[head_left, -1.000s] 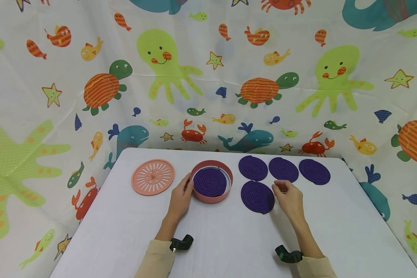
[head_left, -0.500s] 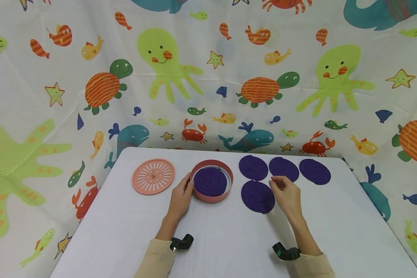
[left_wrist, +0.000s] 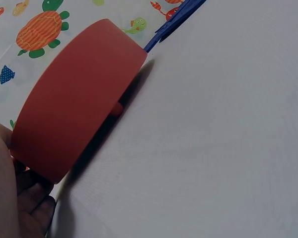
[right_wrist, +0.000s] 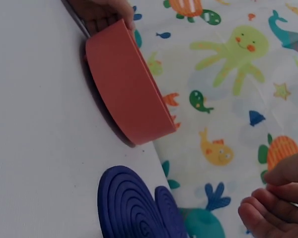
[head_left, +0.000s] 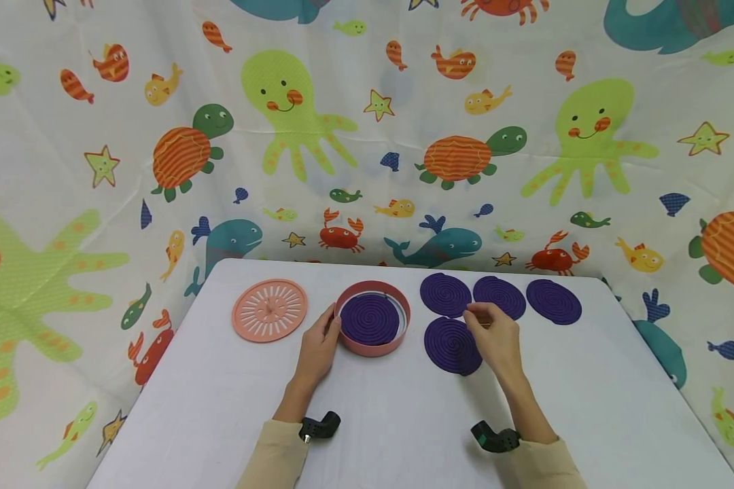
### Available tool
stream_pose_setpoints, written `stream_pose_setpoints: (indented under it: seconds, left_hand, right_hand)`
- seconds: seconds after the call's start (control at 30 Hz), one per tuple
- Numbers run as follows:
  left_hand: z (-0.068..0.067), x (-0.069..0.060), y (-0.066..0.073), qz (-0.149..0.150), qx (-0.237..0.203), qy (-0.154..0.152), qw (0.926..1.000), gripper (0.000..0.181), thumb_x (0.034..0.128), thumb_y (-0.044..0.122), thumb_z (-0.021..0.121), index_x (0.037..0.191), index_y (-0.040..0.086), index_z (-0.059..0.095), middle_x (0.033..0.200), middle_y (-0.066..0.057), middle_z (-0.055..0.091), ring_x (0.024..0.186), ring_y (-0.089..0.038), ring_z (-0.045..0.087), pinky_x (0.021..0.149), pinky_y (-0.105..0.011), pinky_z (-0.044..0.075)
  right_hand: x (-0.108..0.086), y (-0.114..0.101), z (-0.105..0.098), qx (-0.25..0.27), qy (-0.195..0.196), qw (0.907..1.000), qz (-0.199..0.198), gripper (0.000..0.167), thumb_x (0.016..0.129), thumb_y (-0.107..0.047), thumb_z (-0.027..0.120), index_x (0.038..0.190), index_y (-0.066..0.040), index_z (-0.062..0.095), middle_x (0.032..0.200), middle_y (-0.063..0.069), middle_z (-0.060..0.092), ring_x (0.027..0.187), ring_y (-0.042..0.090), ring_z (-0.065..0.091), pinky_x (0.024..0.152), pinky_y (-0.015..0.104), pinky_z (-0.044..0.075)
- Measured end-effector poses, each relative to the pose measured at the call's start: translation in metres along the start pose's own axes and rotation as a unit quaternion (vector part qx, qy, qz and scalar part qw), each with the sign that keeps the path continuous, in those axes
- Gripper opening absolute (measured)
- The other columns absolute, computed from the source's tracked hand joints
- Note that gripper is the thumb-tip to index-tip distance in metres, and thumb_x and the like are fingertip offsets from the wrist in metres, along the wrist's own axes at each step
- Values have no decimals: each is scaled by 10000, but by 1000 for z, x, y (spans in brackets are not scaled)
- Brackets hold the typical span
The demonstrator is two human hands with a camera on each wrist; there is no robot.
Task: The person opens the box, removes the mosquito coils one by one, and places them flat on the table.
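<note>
In the head view my left hand (head_left: 317, 346) grips the left side of a round coral coaster holder (head_left: 372, 351). A dark purple spiral coaster (head_left: 370, 319) lies inside it. The left wrist view shows the holder's wall (left_wrist: 82, 94) with thumb at its side and fingers beneath; its near edge appears slightly off the table. My right hand (head_left: 497, 339), fingers loosely bent and holding nothing visible, hovers by the right edge of the nearest loose coaster (head_left: 451, 346). The right wrist view also has this hand (right_wrist: 278, 203) apart from the coasters.
Three more spiral coasters, a left one (head_left: 444, 295), a middle one (head_left: 499, 297) and a right one (head_left: 553, 302), lie in a back row. A coral slotted disc (head_left: 270, 333) rests on the white table (head_left: 391, 421) at left. A sea-animal curtain (head_left: 367, 142) hangs behind.
My right hand has shifted left and slightly away from me, over the right edge of the nearest loose coaster. The left hand and the holder stay put.
</note>
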State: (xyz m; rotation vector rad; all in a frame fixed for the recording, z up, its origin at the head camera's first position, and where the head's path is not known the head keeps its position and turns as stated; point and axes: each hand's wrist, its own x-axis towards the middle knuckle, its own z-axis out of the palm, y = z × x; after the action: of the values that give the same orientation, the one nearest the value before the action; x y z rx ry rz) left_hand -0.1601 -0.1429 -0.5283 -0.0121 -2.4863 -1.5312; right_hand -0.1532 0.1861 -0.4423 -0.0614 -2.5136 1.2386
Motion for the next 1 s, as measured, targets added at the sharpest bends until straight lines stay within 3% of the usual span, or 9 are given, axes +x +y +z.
stream_pose_setpoints:
  seconds: [0.2,1.0]
  left_hand:
    - [-1,0,1,18,-20,-40,10000,505,1063,345,475,1494,81,477,1504,-77,526,1417,-235,480,1175,-421,412]
    - [-2,0,1,-21,-2,-30,10000,497,1060,347,480,1495,107,481,1504,-65,528,1420,-234,477,1184,-429,401]
  right_hand:
    - [2,-6,6,82,-50,9999,-96,201,932,-137,688,1090,-20,728,981,148,763,878,275,716,706,30,488]
    - [5,-37,37,385,-548,9976,-191,234,930,-154,703,1121,-18,716,993,136,757,883,253,720,737,97,520]
